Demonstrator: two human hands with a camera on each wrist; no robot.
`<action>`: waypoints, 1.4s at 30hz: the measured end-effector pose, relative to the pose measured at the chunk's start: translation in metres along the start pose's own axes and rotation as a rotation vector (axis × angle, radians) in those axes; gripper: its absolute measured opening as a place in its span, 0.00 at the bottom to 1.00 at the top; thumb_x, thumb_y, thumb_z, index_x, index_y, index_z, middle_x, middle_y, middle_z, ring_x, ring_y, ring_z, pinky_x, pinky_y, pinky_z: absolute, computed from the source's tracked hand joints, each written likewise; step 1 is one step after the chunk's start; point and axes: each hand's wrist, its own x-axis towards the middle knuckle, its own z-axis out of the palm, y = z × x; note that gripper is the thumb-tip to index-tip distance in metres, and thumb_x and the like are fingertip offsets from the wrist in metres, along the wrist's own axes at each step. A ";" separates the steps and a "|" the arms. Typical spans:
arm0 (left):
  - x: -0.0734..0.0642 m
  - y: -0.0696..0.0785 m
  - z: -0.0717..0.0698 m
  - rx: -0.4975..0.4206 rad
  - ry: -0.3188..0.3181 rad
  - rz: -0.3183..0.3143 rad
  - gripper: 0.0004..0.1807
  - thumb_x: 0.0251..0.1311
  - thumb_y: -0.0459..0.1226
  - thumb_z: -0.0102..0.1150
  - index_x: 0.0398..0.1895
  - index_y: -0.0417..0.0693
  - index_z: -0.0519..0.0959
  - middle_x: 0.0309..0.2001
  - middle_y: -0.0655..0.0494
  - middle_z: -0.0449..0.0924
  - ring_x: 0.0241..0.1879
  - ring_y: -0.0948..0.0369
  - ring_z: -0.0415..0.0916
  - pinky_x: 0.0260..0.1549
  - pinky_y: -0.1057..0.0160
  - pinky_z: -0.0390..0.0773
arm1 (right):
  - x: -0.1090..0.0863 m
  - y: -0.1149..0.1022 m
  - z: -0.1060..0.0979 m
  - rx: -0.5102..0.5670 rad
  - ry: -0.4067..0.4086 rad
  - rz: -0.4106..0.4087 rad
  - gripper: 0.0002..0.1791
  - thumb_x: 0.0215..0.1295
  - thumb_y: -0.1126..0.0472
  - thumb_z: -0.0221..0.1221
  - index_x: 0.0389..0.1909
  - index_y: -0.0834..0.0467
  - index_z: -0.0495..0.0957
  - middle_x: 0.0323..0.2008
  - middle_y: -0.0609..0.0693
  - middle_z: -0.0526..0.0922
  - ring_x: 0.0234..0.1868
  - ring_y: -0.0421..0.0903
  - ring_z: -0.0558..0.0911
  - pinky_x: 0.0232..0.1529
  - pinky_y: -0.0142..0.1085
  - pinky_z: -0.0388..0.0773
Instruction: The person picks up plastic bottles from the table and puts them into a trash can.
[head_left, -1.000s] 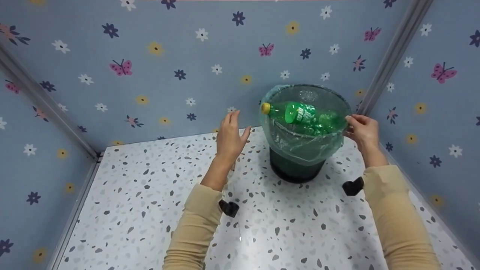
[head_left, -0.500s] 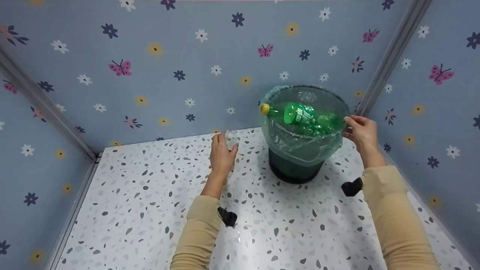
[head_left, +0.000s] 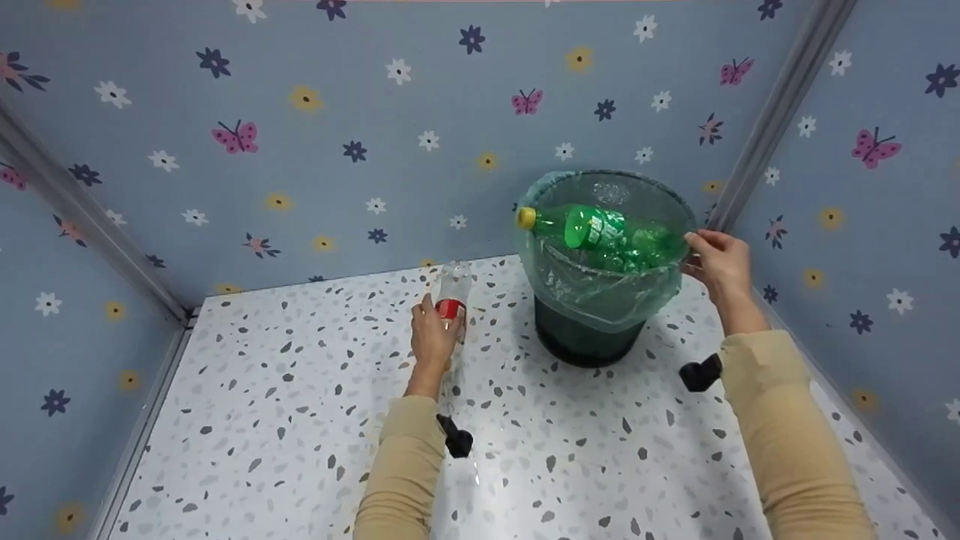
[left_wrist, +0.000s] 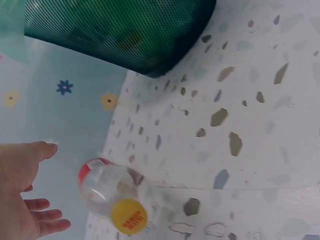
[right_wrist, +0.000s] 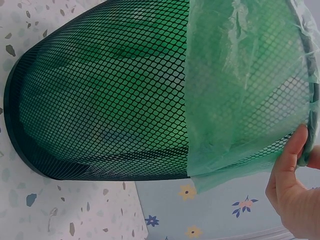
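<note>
My left hand [head_left: 432, 334] is spread beside a clear plastic bottle [head_left: 454, 283] with a red label, which lies on the speckled surface. Its yellow cap [left_wrist: 129, 216] points back toward me in the left wrist view; in the head view the hand hides that end. Thumb and fingers stand apart from the bottle in the wrist view. At the right, my right hand [head_left: 724, 264] pinches the rim of a dark mesh trash bin [head_left: 585, 341], over the green plastic liner [right_wrist: 225, 90]. Green bottles [head_left: 596, 227] fill the bin, one with its yellow cap resting over the left rim.
The speckled white surface [head_left: 285, 420] meets a blue flower-patterned wall [head_left: 337, 112] behind the bin. Side walls with grey corner strips [head_left: 772, 112] close in at left and right. The bin stands near the back right corner.
My left hand has come down and back toward me along the clear bottle, uncovering its base and red label. The right hand keeps its pinch on the bin rim.
</note>
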 end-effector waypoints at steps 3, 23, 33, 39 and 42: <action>0.001 -0.008 0.006 -0.007 -0.050 -0.057 0.39 0.54 0.42 0.58 0.65 0.39 0.52 0.55 0.38 0.59 0.54 0.47 0.62 0.48 0.49 0.67 | 0.001 0.001 0.000 -0.006 -0.004 0.008 0.21 0.61 0.59 0.53 0.52 0.64 0.65 0.38 0.51 0.68 0.29 0.40 0.75 0.28 0.26 0.76; 0.001 -0.021 0.026 -0.021 -0.104 -0.111 0.40 0.51 0.36 0.60 0.66 0.44 0.50 0.53 0.32 0.60 0.50 0.41 0.66 0.48 0.48 0.67 | 0.001 0.000 0.000 -0.012 -0.003 0.002 0.26 0.62 0.59 0.52 0.58 0.67 0.61 0.38 0.50 0.69 0.29 0.40 0.75 0.28 0.26 0.76; 0.003 -0.026 0.028 -0.093 -0.127 -0.143 0.38 0.52 0.32 0.59 0.65 0.41 0.53 0.53 0.32 0.62 0.53 0.43 0.64 0.52 0.50 0.63 | 0.001 0.001 0.001 -0.014 0.005 -0.005 0.22 0.62 0.60 0.52 0.54 0.67 0.64 0.38 0.52 0.69 0.28 0.40 0.75 0.27 0.26 0.76; -0.002 -0.030 0.023 -0.093 -0.084 -0.055 0.35 0.51 0.29 0.56 0.63 0.38 0.56 0.48 0.33 0.66 0.50 0.44 0.67 0.51 0.51 0.64 | 0.001 0.001 0.001 -0.017 0.018 -0.008 0.21 0.62 0.59 0.53 0.52 0.65 0.65 0.37 0.51 0.69 0.28 0.40 0.74 0.27 0.25 0.76; -0.003 -0.031 0.021 -0.105 -0.088 -0.052 0.35 0.51 0.29 0.57 0.64 0.38 0.56 0.49 0.34 0.66 0.51 0.45 0.66 0.52 0.52 0.63 | 0.002 0.001 0.001 -0.047 0.024 -0.007 0.21 0.62 0.58 0.52 0.53 0.64 0.65 0.38 0.51 0.69 0.30 0.41 0.75 0.29 0.25 0.76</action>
